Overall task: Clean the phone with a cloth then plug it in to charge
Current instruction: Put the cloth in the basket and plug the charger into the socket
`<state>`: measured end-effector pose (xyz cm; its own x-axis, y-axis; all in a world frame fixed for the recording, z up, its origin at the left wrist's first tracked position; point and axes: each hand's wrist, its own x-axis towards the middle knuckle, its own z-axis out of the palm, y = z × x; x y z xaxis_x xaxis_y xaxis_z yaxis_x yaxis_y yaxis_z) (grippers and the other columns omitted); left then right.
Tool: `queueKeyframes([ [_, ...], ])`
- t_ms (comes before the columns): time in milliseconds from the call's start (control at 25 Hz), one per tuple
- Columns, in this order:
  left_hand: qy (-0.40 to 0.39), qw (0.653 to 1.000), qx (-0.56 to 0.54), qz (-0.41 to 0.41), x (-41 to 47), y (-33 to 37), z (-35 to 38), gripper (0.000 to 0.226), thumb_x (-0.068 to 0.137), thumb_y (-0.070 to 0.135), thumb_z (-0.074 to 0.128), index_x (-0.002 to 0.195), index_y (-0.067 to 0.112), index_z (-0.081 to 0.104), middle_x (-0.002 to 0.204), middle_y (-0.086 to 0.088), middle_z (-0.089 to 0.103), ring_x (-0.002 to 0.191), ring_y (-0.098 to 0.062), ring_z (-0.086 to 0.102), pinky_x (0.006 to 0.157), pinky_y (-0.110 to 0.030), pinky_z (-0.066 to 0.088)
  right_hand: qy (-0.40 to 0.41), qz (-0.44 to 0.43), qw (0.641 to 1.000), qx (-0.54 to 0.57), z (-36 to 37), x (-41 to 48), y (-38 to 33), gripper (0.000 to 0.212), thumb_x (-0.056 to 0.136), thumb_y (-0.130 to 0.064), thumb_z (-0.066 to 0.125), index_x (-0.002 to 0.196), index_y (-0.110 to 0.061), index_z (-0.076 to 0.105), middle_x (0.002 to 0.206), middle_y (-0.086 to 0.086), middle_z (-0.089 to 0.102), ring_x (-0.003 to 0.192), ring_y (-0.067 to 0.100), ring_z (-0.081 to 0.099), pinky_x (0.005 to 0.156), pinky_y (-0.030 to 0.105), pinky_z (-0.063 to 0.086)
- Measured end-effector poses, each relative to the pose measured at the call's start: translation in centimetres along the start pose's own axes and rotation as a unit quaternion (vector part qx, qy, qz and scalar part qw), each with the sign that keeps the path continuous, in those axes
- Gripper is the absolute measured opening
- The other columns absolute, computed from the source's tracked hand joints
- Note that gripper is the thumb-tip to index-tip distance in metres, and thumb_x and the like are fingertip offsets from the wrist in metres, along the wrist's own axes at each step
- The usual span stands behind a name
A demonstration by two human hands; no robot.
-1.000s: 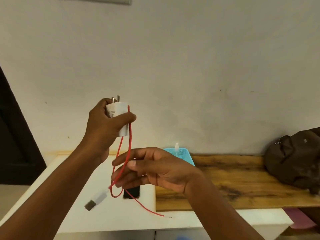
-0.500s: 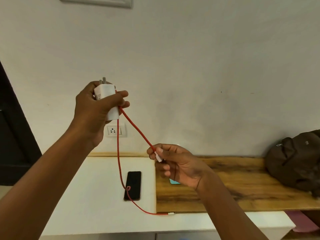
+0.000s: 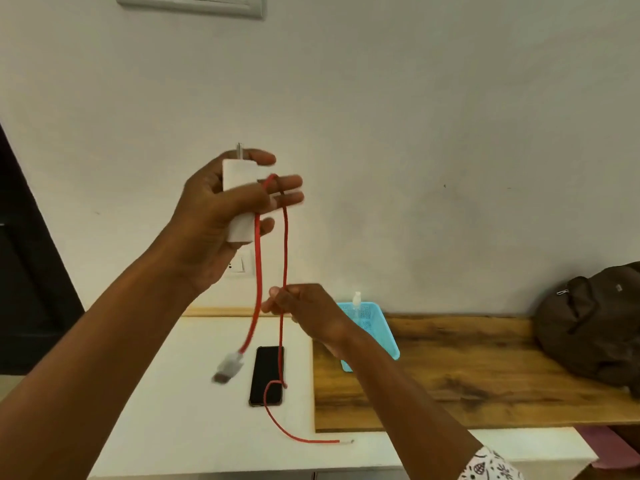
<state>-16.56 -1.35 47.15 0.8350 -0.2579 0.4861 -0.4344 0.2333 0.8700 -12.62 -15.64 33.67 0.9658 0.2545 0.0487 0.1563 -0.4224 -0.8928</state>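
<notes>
White with a dark print, a sleeve [image 3: 491, 462] shows at the bottom edge on the right arm. Just beyond lies the white counter [image 3: 173, 427], where the thin end [image 3: 346, 441] of a red cable [image 3: 257, 271] rests. From there the cable curves back and makes a small loop over the lower part of the phone [image 3: 266, 368], which lies flat and screen-up on the counter, untouched by either hand. Left of the phone a blurred USB plug [image 3: 228, 367] dangles free on the cable's other end. Above the phone the right hand [image 3: 304, 313] pinches one cable strand between thumb and curled fingertips. Behind that wrist a blue basket [image 3: 377, 327] with a small white bottle [image 3: 356, 301] in it sits on a wooden board [image 3: 485, 375], and a dark bag [image 3: 595, 323] slumps at the board's far right. Higher up, the left hand [image 3: 221, 216] grips a white charger [image 3: 239, 199], pins up, thumb across its front and fingers slightly spread behind it. The cable drapes over those fingers, both strands hanging down. A socket [image 3: 239, 265] peeks out on the wall [image 3: 415, 133] below that hand, and a switch plate [image 3: 194, 5] sits at the top edge.
</notes>
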Motion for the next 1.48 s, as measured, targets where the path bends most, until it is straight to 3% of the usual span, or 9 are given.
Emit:
queueKeyframes([
  [160,0.151,0.976,-0.118,0.103,1.4,1.8,-3.8,0.053,0.068,0.003,0.06,0.117,0.017,0.045,0.109,-0.009,0.062,0.09,-0.013,0.062,0.052,-0.016,0.045,0.004,0.059,0.988,-0.142,-0.1,-0.2,6.7,0.028,0.098,-0.024,0.042,0.091,-0.014,0.067,0.102,0.003,0.071,0.092,0.012,0.064,0.084,0.022,0.043],
  [280,0.232,0.962,-0.072,0.124,1.4,1.5,-7.3,0.092,0.055,0.009,0.076,0.136,0.02,0.034,0.128,-0.007,0.05,0.103,-0.012,0.058,0.062,-0.016,0.051,0.033,0.112,0.978,-0.171,-1.1,-1.3,9.8,0.019,0.099,-0.018,0.04,0.085,-0.018,0.053,0.072,-0.015,0.056,0.063,0.001,0.053,0.067,0.012,0.045],
  [400,0.194,0.977,0.076,0.045,0.1,-2.9,-6.7,0.096,0.052,-0.003,0.062,0.137,0.03,0.035,0.14,-0.001,0.043,0.125,-0.017,0.046,0.076,-0.024,0.055,0.047,0.064,0.975,-0.208,-1.2,-0.9,7.7,0.026,0.098,-0.018,0.041,0.075,-0.028,0.048,0.067,-0.014,0.052,0.055,0.0,0.054,0.051,0.005,0.041],
  [480,0.114,0.98,0.161,-0.033,-1.4,-6.3,-4.8,0.093,0.057,-0.005,0.065,0.137,0.033,0.036,0.138,0.003,0.045,0.114,-0.011,0.052,0.075,-0.025,0.053,0.054,-0.009,0.968,-0.243,-0.7,-0.2,5.2,0.022,0.096,-0.013,0.044,0.078,-0.024,0.052,0.078,-0.005,0.062,0.066,0.005,0.059,0.065,0.017,0.048],
  [600,0.001,0.953,0.25,-0.171,-3.1,-10.4,-2.3,0.086,0.068,-0.001,0.069,0.135,0.04,0.033,0.116,0.006,0.052,0.087,-0.013,0.058,0.052,-0.014,0.051,0.074,-0.098,0.951,-0.284,0.2,0.2,1.8,0.011,0.095,-0.014,0.047,0.098,-0.011,0.057,0.094,0.01,0.066,0.081,0.022,0.061,0.071,0.032,0.047],
  [800,-0.036,0.916,0.158,-0.368,-3.3,-11.0,-1.7,0.053,0.072,0.009,0.07,0.114,0.028,0.044,0.1,-0.008,0.062,0.071,-0.023,0.07,0.054,-0.024,0.053,0.081,-0.12,0.906,-0.399,0.6,0.4,1.2,0.021,0.089,-0.01,0.057,0.11,-0.007,0.056,0.105,0.014,0.063,0.094,0.027,0.059,0.082,0.033,0.046],
  [960,-0.002,0.931,0.225,-0.287,-3.3,-8.8,-2.9,0.058,0.064,0.018,0.072,0.117,0.025,0.049,0.098,-0.012,0.057,0.081,-0.022,0.057,0.057,-0.024,0.051,0.088,-0.059,0.918,-0.383,-0.5,0.9,3.6,0.014,0.095,-0.02,0.051,0.105,-0.011,0.055,0.101,0.01,0.065,0.087,0.023,0.062,0.082,0.032,0.049],
  [1200,0.114,0.986,0.056,-0.11,-2.2,-5.6,-5.0,0.041,0.076,0.0,0.06,0.107,0.027,0.059,0.092,-0.006,0.056,0.075,-0.017,0.056,0.055,-0.02,0.05,0.033,0.038,0.929,-0.367,-1.5,0.6,8.1,0.015,0.096,-0.017,0.046,0.106,-0.011,0.055,0.089,0.005,0.061,0.084,0.021,0.062,0.073,0.027,0.044],
  [1480,0.248,0.959,-0.132,-0.041,-1.2,-5.2,-7.7,0.027,0.08,0.001,0.053,0.098,0.021,0.055,0.076,0.002,0.058,0.065,-0.007,0.06,0.055,-0.015,0.05,-0.095,0.201,0.912,-0.345,-1.8,-0.3,9.5,0.044,0.098,-0.039,0.032,0.089,-0.007,0.061,0.079,0.006,0.057,0.071,0.02,0.053,0.07,0.032,0.045],
])
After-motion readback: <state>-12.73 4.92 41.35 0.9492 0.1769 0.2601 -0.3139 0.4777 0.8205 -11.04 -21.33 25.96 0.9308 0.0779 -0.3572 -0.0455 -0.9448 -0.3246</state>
